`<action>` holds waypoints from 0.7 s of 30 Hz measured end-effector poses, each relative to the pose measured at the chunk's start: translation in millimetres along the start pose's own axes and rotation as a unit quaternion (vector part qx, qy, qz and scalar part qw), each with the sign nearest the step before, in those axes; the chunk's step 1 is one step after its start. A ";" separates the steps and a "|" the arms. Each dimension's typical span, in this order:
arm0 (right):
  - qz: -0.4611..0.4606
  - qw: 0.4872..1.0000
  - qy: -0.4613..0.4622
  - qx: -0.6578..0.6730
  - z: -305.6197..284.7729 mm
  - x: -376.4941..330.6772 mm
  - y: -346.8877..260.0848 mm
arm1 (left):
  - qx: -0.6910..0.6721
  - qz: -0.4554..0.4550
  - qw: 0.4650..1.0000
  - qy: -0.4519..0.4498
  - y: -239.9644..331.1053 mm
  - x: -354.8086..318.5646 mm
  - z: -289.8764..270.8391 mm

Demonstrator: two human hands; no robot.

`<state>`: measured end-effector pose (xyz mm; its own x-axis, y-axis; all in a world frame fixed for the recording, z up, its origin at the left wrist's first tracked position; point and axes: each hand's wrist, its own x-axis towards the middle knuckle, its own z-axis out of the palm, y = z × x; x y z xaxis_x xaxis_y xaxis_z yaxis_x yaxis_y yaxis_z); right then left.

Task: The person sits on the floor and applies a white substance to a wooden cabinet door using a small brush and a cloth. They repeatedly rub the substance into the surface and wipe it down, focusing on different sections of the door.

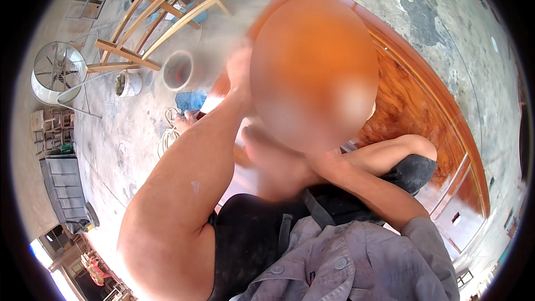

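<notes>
My bare left arm rises from the lower left, and my left hand (239, 69) is motion-blurred near the edge of a glossy red-brown wooden door panel (412, 106) lying on the concrete floor. My right forearm comes out of a grey shirt sleeve (423, 234) toward the middle. There my right hand (264, 150) shows only as a blur below a large blurred orange patch that hides the centre. I cannot tell whether either hand holds anything. A dark apron (251, 234) lies over the grey shirt.
Pale wooden frames (161, 11) stand at the upper left beside a round bucket (178, 69) and a small pot (128, 83). A caged fan (58, 72), stacked crates (53, 128) and a grey bin (64, 189) line the left. A blue cloth (189, 100) and a rope coil (167, 134) lie nearby.
</notes>
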<state>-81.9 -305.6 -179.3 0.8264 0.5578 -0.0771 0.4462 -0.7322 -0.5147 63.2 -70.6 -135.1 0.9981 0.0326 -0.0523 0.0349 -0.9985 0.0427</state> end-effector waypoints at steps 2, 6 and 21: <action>0.006 0.997 -0.050 -0.055 -7.2 2.6 -5.7 | 0.049 -0.055 0.996 0.053 5.0 -13.2 5.8; -0.029 0.998 -0.063 -0.011 17.0 -0.8 14.9 | 0.053 -0.131 0.984 -0.106 11.9 -7.2 -15.0; -0.010 0.993 -0.113 -0.015 6.0 7.0 -20.9 | -0.075 -0.180 0.973 -0.126 -47.6 11.1 37.8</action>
<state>-87.5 -284.0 -174.2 0.7205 0.6430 -0.2596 0.4740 -0.7299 -0.4924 70.8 -24.5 -175.4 0.8769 0.3475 -0.3320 0.4051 -0.9061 0.1216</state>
